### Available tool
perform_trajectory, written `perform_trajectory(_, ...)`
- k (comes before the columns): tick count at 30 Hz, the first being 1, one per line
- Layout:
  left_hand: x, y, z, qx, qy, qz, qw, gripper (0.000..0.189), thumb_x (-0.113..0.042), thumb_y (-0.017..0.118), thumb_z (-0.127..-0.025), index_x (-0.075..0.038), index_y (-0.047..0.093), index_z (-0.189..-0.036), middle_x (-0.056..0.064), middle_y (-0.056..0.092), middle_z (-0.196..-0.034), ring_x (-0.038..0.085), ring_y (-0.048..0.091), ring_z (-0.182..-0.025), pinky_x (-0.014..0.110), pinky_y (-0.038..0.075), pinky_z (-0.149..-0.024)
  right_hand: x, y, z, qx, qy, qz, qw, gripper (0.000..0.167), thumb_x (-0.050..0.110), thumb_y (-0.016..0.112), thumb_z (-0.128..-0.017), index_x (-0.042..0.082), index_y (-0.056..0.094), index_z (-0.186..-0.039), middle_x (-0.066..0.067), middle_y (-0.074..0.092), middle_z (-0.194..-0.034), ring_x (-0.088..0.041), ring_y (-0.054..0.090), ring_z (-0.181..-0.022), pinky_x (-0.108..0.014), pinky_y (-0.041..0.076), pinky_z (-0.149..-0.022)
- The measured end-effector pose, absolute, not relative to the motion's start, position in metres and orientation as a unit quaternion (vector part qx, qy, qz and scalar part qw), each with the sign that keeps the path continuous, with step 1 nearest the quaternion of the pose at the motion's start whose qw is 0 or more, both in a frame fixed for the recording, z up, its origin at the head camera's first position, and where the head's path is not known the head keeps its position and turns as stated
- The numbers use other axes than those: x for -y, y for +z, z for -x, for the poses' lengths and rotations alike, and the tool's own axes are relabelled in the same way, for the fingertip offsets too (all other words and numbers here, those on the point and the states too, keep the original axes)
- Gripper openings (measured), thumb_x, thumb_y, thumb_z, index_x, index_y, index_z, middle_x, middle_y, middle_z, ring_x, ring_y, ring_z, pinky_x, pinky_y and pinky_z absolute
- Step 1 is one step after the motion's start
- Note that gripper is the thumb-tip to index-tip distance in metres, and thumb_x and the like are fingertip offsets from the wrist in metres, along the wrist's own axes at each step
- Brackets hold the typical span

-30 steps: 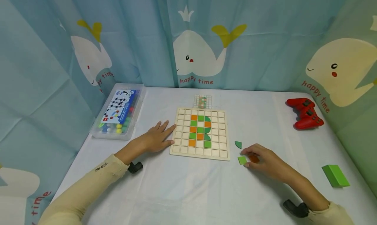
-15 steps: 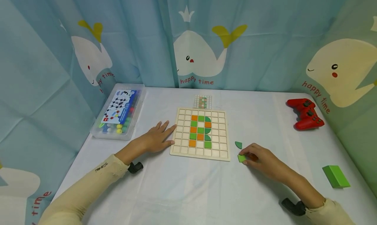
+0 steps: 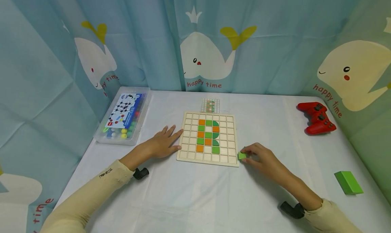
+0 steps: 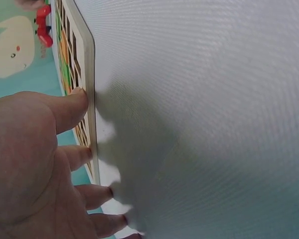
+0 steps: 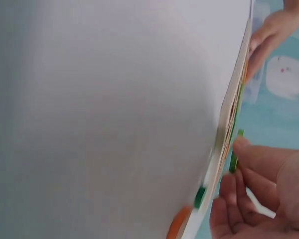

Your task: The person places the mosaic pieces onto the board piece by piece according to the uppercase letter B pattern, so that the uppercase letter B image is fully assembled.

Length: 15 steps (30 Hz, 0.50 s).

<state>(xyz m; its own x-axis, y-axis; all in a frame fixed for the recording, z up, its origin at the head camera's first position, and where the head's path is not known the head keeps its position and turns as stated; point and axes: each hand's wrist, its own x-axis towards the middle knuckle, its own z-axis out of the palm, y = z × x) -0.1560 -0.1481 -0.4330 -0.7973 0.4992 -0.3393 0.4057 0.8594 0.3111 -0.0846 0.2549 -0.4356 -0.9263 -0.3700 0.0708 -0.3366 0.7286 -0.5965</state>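
Observation:
My right hand (image 3: 259, 158) pinches a light green square tile (image 3: 242, 155) between thumb and fingers, beside the right edge of the wooden grid board (image 3: 228, 160). The right wrist view has this green tile (image 5: 233, 162) edge-on at the fingertips. Below it lie a dark green piece (image 5: 200, 197) and an orange piece (image 5: 178, 223), mostly hidden by the hand in the head view. With fingers spread, my left hand (image 3: 162, 145) touches the board's left edge with thumb and index finger. Orange, light green and dark green tiles form a pattern in the board's middle columns.
A small printed grid card (image 3: 204, 105) lies just behind the board. To the left stands a clear plastic box (image 3: 99, 134) of coloured balls. On the right are a red game controller (image 3: 317, 118) and a green block (image 3: 348, 182). A whale-print curtain (image 3: 272, 66) surrounds the table.
My right hand has picked up the light green tile from the table and carried it left to the board's right edge. My left hand has stayed in place.

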Motion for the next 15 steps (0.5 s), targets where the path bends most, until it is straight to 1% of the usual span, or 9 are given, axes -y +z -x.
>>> perform_trajectory(2, 0.148, -0.432, 0.156, -0.941, 0.112, -0.241, 0.211, 0.073, -0.049, 0.045, -0.112, -0.021, 0.014, -0.172, 0.021, 0.005, -0.176, 0.05, 0.004, -0.161, 0.065, 0.016, -0.128, -0.243, -0.435, 0.087, -0.928, -0.324, 0.184, 0.033, 0.026, 0.007, 0.08, -0.093, 0.003, 0.073, -0.118, -0.005, 0.068, -0.111, -0.022, 0.065, -0.102, -0.043, 0.057, -0.089)
perform_trajectory(4, 0.149, -0.432, 0.155, -0.94, 0.113, -0.241, 0.212, 0.073, -0.049, 0.046, -0.112, -0.021, 0.014, -0.172, 0.021, 0.005, -0.176, 0.049, 0.003, -0.161, 0.064, 0.016, -0.128, -0.229, -0.434, 0.09, -0.924, -0.334, 0.18, 0.042, 0.025, 0.008, 0.079, -0.095, 0.003, 0.073, -0.118, -0.005, 0.067, -0.109, -0.02, 0.064, -0.1, -0.043, 0.056, -0.089)
perform_trajectory(11, 0.149, -0.432, 0.156, -0.941, 0.114, -0.242, 0.208, 0.073, -0.049, 0.045, -0.112, -0.02, 0.015, -0.172, 0.021, 0.005, -0.176, 0.05, 0.004, -0.161, 0.065, 0.016, -0.128, -0.179, -0.437, 0.098, -0.91, -0.356, 0.194, 0.084, 0.022, 0.009, 0.079, -0.096, 0.002, 0.074, -0.116, -0.005, 0.065, -0.107, -0.016, 0.063, -0.096, -0.029, 0.055, -0.081)
perform_trajectory(15, 0.149, -0.432, 0.156, -0.941, 0.114, -0.241, 0.209, 0.073, -0.05, 0.046, -0.112, -0.021, 0.015, -0.172, 0.021, 0.005, -0.176, 0.05, 0.004, -0.161, 0.065, 0.015, -0.128, -0.155, -0.441, 0.102, -0.908, -0.349, 0.215, 0.082, 0.02, 0.006, 0.08, -0.094, 0.001, 0.074, -0.112, -0.006, 0.064, -0.104, -0.016, 0.065, -0.094, -0.029, 0.057, -0.081)
